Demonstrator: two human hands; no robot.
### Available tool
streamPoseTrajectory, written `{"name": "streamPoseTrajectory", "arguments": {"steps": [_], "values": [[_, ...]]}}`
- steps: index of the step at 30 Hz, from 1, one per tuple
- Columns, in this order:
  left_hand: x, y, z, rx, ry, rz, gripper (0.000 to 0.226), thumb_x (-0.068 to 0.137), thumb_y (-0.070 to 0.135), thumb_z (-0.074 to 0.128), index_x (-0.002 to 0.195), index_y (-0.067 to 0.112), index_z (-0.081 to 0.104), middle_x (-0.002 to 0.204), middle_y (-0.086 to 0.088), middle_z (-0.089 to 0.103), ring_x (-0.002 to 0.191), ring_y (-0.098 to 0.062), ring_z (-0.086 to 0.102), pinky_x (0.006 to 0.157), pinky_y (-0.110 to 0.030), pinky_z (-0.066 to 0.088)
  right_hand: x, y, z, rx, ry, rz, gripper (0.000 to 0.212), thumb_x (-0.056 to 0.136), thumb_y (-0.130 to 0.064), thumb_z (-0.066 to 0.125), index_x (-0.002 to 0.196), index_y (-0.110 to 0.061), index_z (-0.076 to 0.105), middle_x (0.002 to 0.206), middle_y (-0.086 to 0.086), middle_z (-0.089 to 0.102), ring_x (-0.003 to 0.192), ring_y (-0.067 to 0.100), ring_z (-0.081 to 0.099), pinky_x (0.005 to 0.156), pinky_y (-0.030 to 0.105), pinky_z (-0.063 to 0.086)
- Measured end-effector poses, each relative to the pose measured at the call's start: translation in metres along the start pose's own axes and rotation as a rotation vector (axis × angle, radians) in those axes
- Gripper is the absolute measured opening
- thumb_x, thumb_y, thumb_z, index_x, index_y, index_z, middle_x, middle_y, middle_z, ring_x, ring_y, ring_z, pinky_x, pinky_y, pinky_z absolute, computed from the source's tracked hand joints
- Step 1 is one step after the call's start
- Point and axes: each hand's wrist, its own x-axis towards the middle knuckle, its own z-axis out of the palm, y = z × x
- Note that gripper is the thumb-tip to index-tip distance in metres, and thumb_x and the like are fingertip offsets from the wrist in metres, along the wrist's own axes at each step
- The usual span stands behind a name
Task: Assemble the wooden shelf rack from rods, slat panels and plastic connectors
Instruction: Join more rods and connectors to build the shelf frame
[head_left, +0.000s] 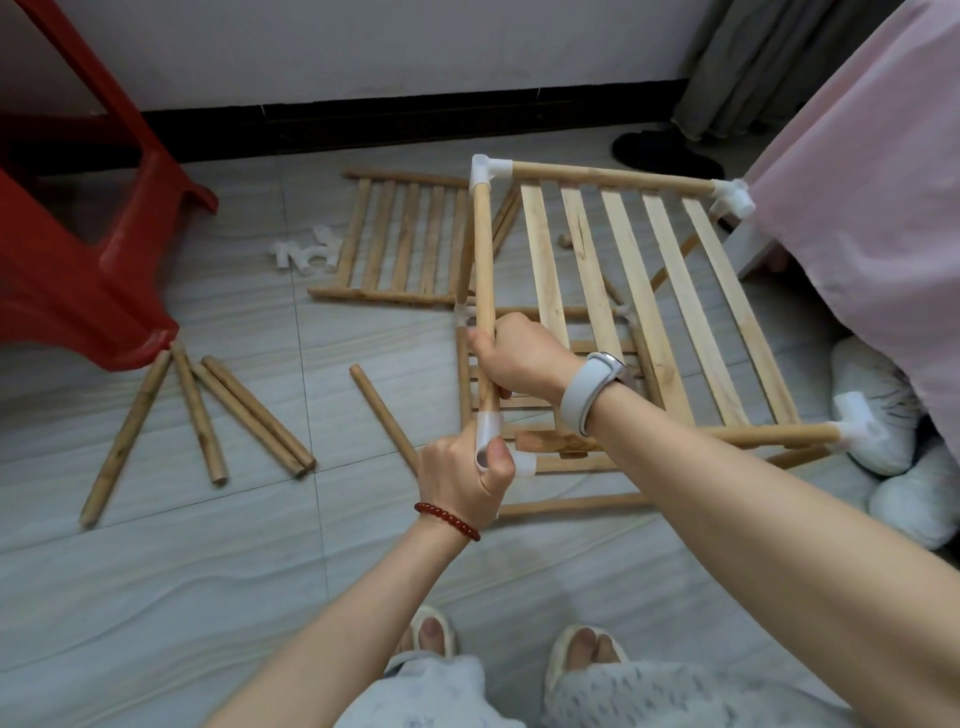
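Observation:
A partly built wooden rack stands on the floor, its top slat panel (649, 291) framed by rods with white plastic connectors at the corners (488, 169). My right hand (519, 356) grips the left rod (484, 249) of that frame just above its near end. My left hand (462, 480) holds the near-left white connector (488, 431) with fingers curled round it; the rod's end sits in the connector. A lower shelf level shows through the slats beneath.
A loose slat panel (400, 244) lies flat behind the rack, with spare white connectors (304, 254) to its left. Several loose rods (208, 415) lie at left, one more (382, 410) near my left hand. A red plastic stool (78, 260) stands at left. Pink cloth (872, 208) hangs at right.

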Motion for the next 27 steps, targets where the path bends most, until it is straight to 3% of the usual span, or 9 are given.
{"name": "streamPoseTrajectory", "arguments": {"steps": [3,6,9,11,13,15,20,23,27], "values": [[-0.001,0.000,-0.002,-0.032,-0.081,-0.030,0.028,0.076,0.042,0.021,0.053,0.027,0.020,0.043,0.010,0.022,0.038,-0.007,0.023,0.042,-0.020,0.014,-0.002,-0.001,-0.004,0.115,-0.062,0.005,0.038,0.101,-0.029,0.035,0.087,0.000,0.054,0.075,0.017,0.063,0.070,0.030,0.063,0.074,0.037,0.053],[0.004,0.004,-0.012,-0.172,-0.091,-0.147,0.033,0.074,0.051,0.022,0.054,0.025,0.026,0.043,0.007,0.031,0.042,-0.010,0.032,0.046,-0.029,0.025,-0.014,0.005,-0.008,0.134,-0.024,-0.087,0.032,0.100,-0.027,0.038,0.090,-0.005,0.059,0.076,0.005,0.061,0.065,0.015,0.057,0.069,0.029,0.049],[0.009,0.012,-0.021,-0.369,-0.069,-0.323,0.041,0.084,0.046,0.043,0.056,0.018,0.035,0.046,0.010,0.042,0.051,-0.011,0.048,0.046,-0.018,0.035,-0.043,0.026,-0.003,0.080,0.134,-0.287,0.027,0.098,-0.014,0.038,0.113,-0.011,0.060,0.089,-0.002,0.065,0.084,0.010,0.059,0.077,0.017,0.045],[0.011,0.016,-0.025,-0.441,-0.140,-0.418,0.035,0.094,0.028,0.048,0.063,0.012,0.043,0.060,-0.002,0.048,0.062,-0.020,0.054,0.053,-0.018,0.043,-0.062,0.041,0.001,-0.087,0.145,-0.375,0.037,0.095,-0.020,0.031,0.120,-0.015,0.058,0.103,-0.002,0.065,0.103,0.012,0.054,0.095,0.027,0.038],[0.012,0.021,-0.028,-0.450,-0.173,-0.481,0.031,0.096,0.027,0.045,0.069,0.012,0.044,0.066,-0.005,0.048,0.066,-0.021,0.054,0.062,-0.030,0.046,-0.072,0.050,0.000,-0.261,0.086,-0.406,0.049,0.087,-0.029,0.024,0.122,-0.019,0.058,0.109,-0.006,0.061,0.111,0.009,0.047,0.102,0.032,0.026],[0.012,0.026,-0.029,-0.442,-0.146,-0.527,0.033,0.097,0.030,0.041,0.068,0.015,0.040,0.064,0.000,0.044,0.066,-0.020,0.052,0.065,-0.035,0.045,-0.075,0.050,-0.003,-0.349,0.071,-0.441,0.046,0.085,-0.031,0.027,0.118,-0.022,0.058,0.104,-0.009,0.061,0.109,0.008,0.045,0.102,0.032,0.022],[0.016,0.034,-0.029,-0.417,-0.034,-0.584,0.037,0.098,0.034,0.037,0.066,0.016,0.036,0.064,0.001,0.043,0.066,-0.019,0.050,0.061,-0.032,0.040,-0.075,0.052,0.000,-0.438,0.139,-0.483,0.020,0.090,-0.036,0.049,0.103,-0.023,0.056,0.093,-0.012,0.056,0.103,0.009,0.044,0.104,0.036,0.024],[0.017,0.035,-0.027,-0.413,-0.021,-0.604,0.037,0.098,0.036,0.035,0.067,0.016,0.037,0.066,-0.001,0.044,0.064,-0.016,0.048,0.061,-0.031,0.038,-0.073,0.052,0.004,-0.482,0.149,-0.470,0.027,0.090,-0.046,0.051,0.102,-0.022,0.055,0.093,-0.015,0.049,0.106,0.008,0.043,0.107,0.033,0.020],[0.018,0.036,-0.027,-0.411,-0.024,-0.600,0.038,0.098,0.036,0.034,0.065,0.017,0.033,0.064,0.002,0.037,0.064,-0.017,0.043,0.064,-0.033,0.037,-0.071,0.053,0.007,-0.547,0.190,-0.466,0.041,0.088,-0.058,0.047,0.102,-0.020,0.056,0.105,-0.011,0.057,0.110,0.009,0.044,0.108,0.033,0.018]]}}
